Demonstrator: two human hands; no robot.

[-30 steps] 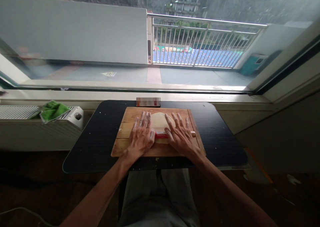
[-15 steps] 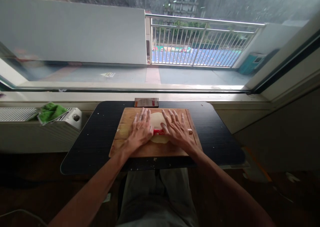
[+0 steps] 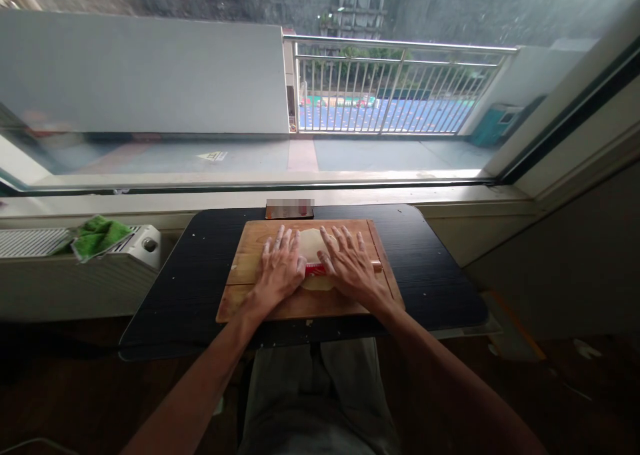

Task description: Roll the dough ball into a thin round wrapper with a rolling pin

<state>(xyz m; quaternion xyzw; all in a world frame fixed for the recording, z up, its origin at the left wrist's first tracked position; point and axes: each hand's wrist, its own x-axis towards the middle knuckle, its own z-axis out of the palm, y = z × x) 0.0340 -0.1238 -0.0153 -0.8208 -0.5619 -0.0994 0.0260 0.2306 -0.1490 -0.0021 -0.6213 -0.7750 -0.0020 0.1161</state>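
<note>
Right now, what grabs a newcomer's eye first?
Two hands, left hand and right hand, lie flat on a rolling pin across pale dough, mid cutting board on the black table. Far left, a green cloth sits on the white heater.

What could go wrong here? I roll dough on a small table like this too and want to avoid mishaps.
The rolling pin is mostly hidden under the left hand and right hand, with flat palms pressing it; uneven pressure might thin the dough lopsidedly. The cutting board lies near the table front edge, so hard pushes could slide it. The dough may stick to the board.
</note>
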